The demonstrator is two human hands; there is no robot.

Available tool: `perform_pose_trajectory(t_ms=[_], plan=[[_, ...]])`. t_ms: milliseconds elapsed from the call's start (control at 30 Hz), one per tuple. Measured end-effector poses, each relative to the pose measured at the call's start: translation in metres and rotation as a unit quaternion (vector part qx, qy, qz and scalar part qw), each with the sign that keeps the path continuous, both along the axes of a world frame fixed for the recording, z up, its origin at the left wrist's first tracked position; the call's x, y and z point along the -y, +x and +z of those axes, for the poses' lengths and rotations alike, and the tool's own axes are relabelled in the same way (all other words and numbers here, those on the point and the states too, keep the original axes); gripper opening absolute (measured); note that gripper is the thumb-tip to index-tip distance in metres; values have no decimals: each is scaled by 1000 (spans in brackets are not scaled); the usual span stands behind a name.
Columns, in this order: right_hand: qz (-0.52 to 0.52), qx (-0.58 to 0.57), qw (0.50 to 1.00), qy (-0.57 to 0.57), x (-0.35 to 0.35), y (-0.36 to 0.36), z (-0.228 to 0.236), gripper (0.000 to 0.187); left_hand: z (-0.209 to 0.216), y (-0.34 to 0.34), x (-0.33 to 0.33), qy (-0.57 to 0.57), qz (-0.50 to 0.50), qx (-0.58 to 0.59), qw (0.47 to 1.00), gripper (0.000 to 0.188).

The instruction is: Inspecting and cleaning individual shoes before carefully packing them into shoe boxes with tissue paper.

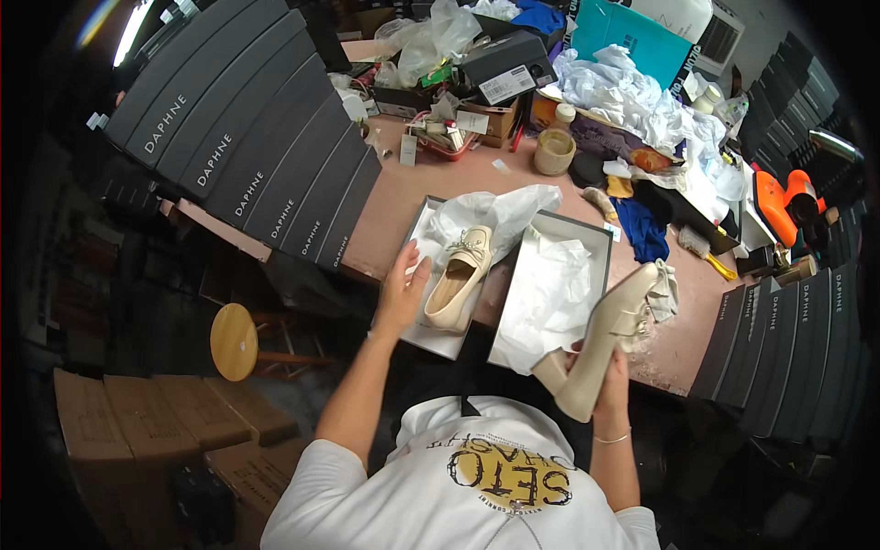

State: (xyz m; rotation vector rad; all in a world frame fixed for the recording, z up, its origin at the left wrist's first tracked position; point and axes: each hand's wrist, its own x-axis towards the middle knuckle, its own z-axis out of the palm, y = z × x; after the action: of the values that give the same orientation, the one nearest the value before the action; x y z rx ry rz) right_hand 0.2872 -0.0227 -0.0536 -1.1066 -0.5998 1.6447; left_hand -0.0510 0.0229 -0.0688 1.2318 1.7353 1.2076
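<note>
My right hand (pixel 614 383) grips a cream heeled loafer (pixel 605 341), tilted with its toe up and its block heel toward the lower left. My left hand (pixel 401 291) has its thumb and fingers apart over the left edge of an open shoe box part (pixel 446 346); whether it touches that edge I cannot tell. In this part lies a matching cream loafer (pixel 458 280) with a bow trim, beside crumpled white tissue (pixel 486 215). To its right is a second grey-edged box part (pixel 600 240), lined with tissue paper (pixel 553 280).
Dark shoe boxes (pixel 247 137) are stacked high on the left, with more boxes (pixel 779 344) at right. Along the table's back are a glue jar (pixel 554 151), a blue cloth (pixel 642 229), a brush (pixel 694 241) and piled tissue (pixel 623 87). A wooden stool (pixel 234 342) and cartons (pixel 156 412) stand lower left.
</note>
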Motion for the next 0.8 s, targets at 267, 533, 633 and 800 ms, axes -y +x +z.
perform_pose_trajectory(t_ms=[267,533,633,800], plan=[[53,-23,998,-11,-3,-6,19,39,-60,-11,14,-196,-69,470,858,50],[151,-125,979,-55,-3,-11,0,42,-5,36,57,-127,-198,672,703,58],[172,-279,939,-99,1,-19,-12,42,-2,62,71,-143,-214,698,668,60],[132,-396,901,-116,14,-17,-29,40,0,84,81,-118,-204,774,588,67]])
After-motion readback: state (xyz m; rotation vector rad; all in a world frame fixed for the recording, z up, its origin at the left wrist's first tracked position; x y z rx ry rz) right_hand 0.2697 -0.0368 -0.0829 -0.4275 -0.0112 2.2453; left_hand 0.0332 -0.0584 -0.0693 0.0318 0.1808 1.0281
